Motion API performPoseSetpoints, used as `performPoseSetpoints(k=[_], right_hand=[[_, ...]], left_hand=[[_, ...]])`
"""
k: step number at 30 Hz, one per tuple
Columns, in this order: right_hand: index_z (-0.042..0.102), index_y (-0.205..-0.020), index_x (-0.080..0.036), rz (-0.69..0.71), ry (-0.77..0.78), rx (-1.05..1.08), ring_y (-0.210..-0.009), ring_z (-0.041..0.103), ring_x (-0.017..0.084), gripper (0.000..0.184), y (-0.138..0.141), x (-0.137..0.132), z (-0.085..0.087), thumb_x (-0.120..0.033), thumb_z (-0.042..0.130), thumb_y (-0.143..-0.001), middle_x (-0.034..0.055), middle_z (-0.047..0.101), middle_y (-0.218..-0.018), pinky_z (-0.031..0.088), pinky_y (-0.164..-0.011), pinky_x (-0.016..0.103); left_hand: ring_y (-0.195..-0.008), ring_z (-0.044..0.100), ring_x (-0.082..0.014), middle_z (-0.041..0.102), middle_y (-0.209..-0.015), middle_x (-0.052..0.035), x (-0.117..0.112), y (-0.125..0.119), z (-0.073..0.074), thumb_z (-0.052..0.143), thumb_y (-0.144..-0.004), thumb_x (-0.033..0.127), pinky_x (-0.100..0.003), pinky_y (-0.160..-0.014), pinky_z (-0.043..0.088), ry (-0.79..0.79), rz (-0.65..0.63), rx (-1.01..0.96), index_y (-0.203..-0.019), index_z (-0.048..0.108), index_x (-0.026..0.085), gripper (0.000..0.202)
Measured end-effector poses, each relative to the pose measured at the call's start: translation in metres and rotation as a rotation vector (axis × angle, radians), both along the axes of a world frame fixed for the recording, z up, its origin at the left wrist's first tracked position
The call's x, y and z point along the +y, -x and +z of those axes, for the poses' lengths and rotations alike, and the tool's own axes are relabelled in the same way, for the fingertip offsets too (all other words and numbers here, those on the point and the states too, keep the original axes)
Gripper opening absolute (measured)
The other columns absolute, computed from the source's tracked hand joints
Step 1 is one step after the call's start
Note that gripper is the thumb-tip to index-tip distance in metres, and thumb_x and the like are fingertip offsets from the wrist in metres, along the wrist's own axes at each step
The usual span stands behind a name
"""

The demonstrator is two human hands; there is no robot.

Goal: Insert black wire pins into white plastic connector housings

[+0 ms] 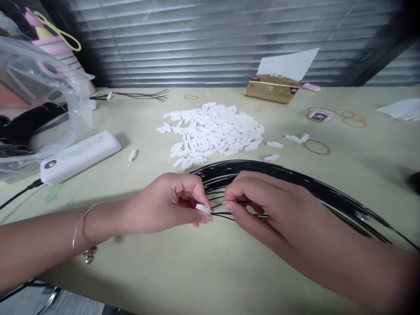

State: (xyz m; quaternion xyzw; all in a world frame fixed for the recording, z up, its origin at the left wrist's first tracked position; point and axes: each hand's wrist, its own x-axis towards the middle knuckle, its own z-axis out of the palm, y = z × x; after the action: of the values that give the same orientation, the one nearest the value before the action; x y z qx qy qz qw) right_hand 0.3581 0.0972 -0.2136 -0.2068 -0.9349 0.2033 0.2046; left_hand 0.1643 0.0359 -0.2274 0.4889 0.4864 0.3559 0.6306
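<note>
Above the near part of the pale green table (pixel 164 271), the left hand (pixel 173 203) pinches a small white plastic connector block (pixel 204 209) between thumb and fingers, with thin black wires (pixel 226 217) meeting its right end. The right hand (pixel 272 210) has thumb and forefinger closed on one thin black strand close to that end; whether the strand's tip is seated cannot be told. Principal risk, in my judgement: the block could twist or slip, being small and held by fingertips only. A strand could also buckle or go in crooked if pushed off-line, as it is slender and flexible, and neighbouring strands run close enough to be caught up by mistake. As to position, the block lies at the left hand's fingertips, just left of the right hand's fingertips, a narrow gap between. Directly beyond the hands, the thick curved bundle of glossy black wires (pixel 262 168) passes behind the right hand. Farther out lies the loose heap of white plastic connector pieces (pixel 216 131), touching neither hand.
</note>
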Motion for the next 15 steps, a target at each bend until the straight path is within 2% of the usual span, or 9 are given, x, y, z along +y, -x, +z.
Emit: performPoseSetpoints(k=[5, 15], right_hand=[[0.051, -0.066, -0.016, 0.001, 0.029, -0.023, -0.057, 0.045, 0.008, 0.020, 0.0020, -0.0013, -0.0011, -0.013, 0.044, -0.085, -0.0015, 0.049, -0.066, 0.034, -0.049, 0.022], [0.051, -0.068, -0.015, 0.006, 0.060, -0.062, -0.060, 0.046, 0.010, 0.020, 0.0015, -0.0020, -0.0031, -0.014, 0.043, -0.086, -0.0005, 0.050, -0.068, 0.034, -0.052, 0.024]], left_hand=[[-0.061, 0.060, -0.0073, 0.060, -0.065, 0.0024, 0.0000, -0.0003, -0.0031, 0.070, -0.068, 0.014, -0.018, -0.059, 0.051, -0.024, 0.006, 0.045, -0.071, 0.056, 0.013, 0.014], [-0.062, 0.059, -0.0084, 0.062, -0.071, -0.0003, -0.0002, 0.0006, -0.0025, 0.070, -0.068, 0.016, -0.020, -0.058, 0.050, -0.043, 0.001, 0.091, -0.071, 0.056, 0.012, 0.014]])
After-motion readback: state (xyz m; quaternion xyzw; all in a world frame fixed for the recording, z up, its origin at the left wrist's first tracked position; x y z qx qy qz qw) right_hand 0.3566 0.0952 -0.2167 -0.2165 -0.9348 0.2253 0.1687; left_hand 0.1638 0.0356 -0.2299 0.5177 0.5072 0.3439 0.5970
